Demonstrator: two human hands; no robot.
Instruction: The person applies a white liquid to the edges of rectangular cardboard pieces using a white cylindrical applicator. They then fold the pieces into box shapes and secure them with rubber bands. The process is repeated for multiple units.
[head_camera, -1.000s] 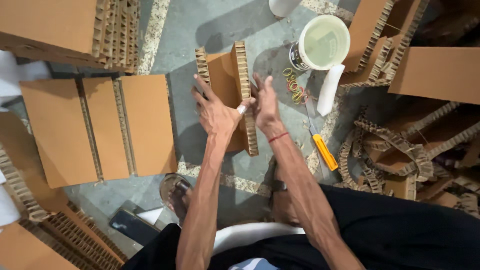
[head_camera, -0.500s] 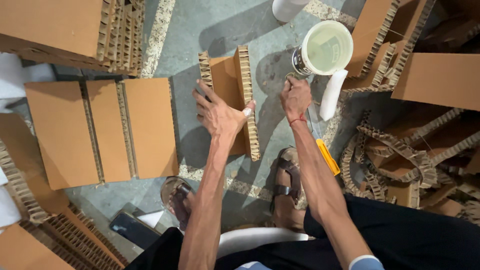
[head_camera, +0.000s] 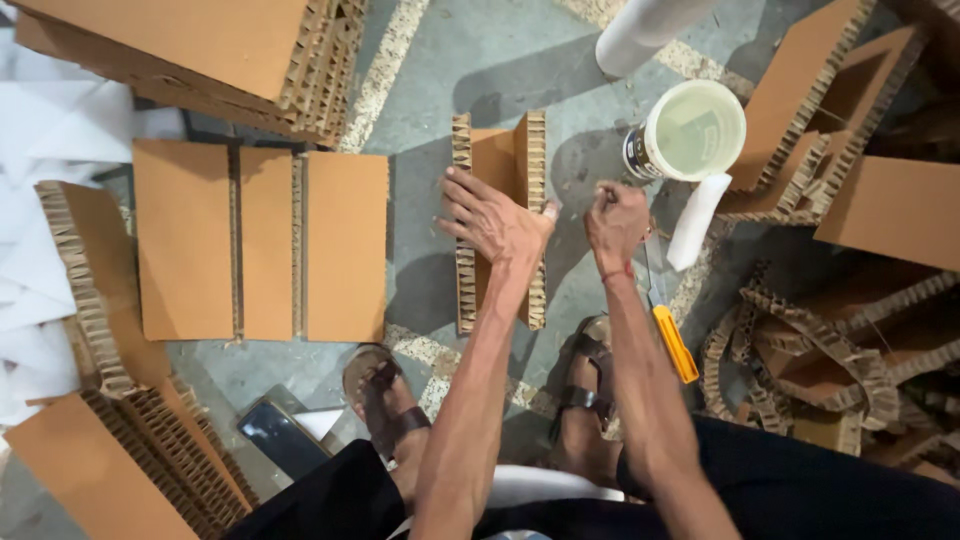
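A folded honeycomb cardboard piece (head_camera: 500, 158) stands on the grey floor with both side walls upright. My left hand (head_camera: 493, 220) lies across it, fingers spread over the left wall and thumb against the right wall. Just to its right, my right hand (head_camera: 617, 213) is down at the floor with its fingers curled shut. What lies under them is hidden. That hand sits just below a white bucket (head_camera: 692, 130) of pale liquid.
A yellow-handled knife (head_camera: 672, 340) and a white roll (head_camera: 697, 222) lie right of my right hand. A flat three-part cardboard panel (head_camera: 260, 240) lies left. Cardboard stacks (head_camera: 200, 50) and scraps (head_camera: 830, 350) surround me. A phone (head_camera: 280, 435) lies by my sandalled foot (head_camera: 385, 400).
My right hand left the cardboard piece and moved right, toward the bucket, closing its fingers at the floor. My left hand stayed on the cardboard.
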